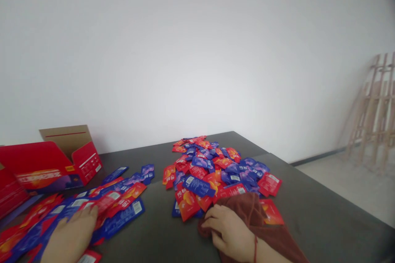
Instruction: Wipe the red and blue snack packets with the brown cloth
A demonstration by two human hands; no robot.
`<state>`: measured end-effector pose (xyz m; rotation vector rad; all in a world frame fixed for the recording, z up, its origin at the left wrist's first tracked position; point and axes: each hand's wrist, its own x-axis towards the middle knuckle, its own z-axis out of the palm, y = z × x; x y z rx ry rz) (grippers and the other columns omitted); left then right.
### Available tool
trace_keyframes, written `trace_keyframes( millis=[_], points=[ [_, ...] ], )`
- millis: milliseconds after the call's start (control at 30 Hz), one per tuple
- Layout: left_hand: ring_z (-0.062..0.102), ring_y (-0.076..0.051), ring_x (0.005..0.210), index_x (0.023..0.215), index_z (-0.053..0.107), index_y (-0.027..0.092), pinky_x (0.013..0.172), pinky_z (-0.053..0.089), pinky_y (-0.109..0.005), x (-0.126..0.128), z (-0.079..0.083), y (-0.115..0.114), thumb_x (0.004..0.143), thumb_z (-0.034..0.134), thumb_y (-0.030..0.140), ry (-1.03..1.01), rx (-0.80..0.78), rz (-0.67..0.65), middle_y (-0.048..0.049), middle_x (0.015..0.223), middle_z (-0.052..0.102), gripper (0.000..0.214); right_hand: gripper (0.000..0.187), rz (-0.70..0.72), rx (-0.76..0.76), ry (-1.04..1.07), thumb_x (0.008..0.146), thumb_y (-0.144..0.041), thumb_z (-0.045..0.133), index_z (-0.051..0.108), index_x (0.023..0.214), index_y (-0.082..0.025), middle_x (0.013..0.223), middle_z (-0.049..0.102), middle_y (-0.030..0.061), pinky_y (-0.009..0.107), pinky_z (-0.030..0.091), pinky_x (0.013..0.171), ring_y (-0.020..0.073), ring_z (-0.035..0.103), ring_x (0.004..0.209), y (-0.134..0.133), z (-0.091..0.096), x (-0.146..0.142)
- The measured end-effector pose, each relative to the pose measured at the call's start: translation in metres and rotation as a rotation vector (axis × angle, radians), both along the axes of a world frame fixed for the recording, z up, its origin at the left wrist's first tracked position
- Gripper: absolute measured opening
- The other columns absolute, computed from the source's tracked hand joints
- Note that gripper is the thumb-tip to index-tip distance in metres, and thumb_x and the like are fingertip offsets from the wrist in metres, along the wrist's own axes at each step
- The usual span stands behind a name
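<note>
Resting open, left hand (70, 234) on red-and-blue foil sachets (120, 218); right hand (228, 227) clenching a brown cloth towel (265, 226), just below the sachet heap (212, 168).

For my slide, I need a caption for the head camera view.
Head view: left hand rests on red and blue foil sachets near an open red carton; right hand holds a brown towel.

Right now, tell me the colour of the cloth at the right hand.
Reddish brown; the cloth shows best in the head view.
</note>
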<state>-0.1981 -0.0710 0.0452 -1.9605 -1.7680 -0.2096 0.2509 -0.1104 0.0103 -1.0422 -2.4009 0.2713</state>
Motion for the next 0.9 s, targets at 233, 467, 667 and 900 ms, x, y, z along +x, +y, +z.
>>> trace_keyframes(
  millis=[233,467,667,900],
  points=[
    [0.043,-0.020,0.130,0.132,0.051,0.022,0.106,0.035,-0.040,0.147,-0.013,0.032,0.065,0.040,-0.005,-0.019,-0.203,-0.591,-0.0067,0.141,0.048,0.074,0.029,-0.032,0.008,0.043,0.078,-0.009,0.045,0.065,0.094,-0.023,0.098,0.062,0.0025,0.032,0.038,0.085,0.0187,0.052,0.093,0.003,0.000,0.001],
    [0.042,-0.024,0.131,0.140,0.039,0.017,0.104,0.037,-0.043,0.200,-0.018,0.071,0.063,0.046,-0.002,-0.109,-0.379,-0.722,-0.0126,0.144,0.044,0.080,0.032,-0.128,-0.002,0.076,0.075,-0.005,0.045,0.065,0.093,-0.023,0.096,0.063,0.0012,0.032,0.039,0.084,0.0183,0.052,0.090,0.005,0.002,0.007],
    [0.055,-0.022,0.116,0.125,0.054,0.017,0.103,0.038,-0.039,0.179,-0.022,0.031,0.070,0.050,0.005,-0.159,-0.366,-0.675,-0.0081,0.127,0.061,0.057,0.030,-0.188,-0.004,0.120,0.077,-0.005,0.045,0.066,0.090,-0.023,0.091,0.063,0.0016,0.032,0.042,0.082,0.0187,0.054,0.088,0.009,0.001,0.009],
    [0.059,-0.026,0.107,0.125,0.054,0.014,0.090,0.046,-0.041,0.191,-0.047,-0.046,0.083,0.046,0.003,0.017,-0.304,-0.548,-0.0118,0.124,0.061,0.044,0.041,-0.161,0.205,0.241,0.081,-0.005,0.042,0.060,0.114,-0.022,0.111,0.061,0.0070,0.038,0.045,0.090,0.0209,0.055,0.102,0.005,0.001,0.022]
  ],
)
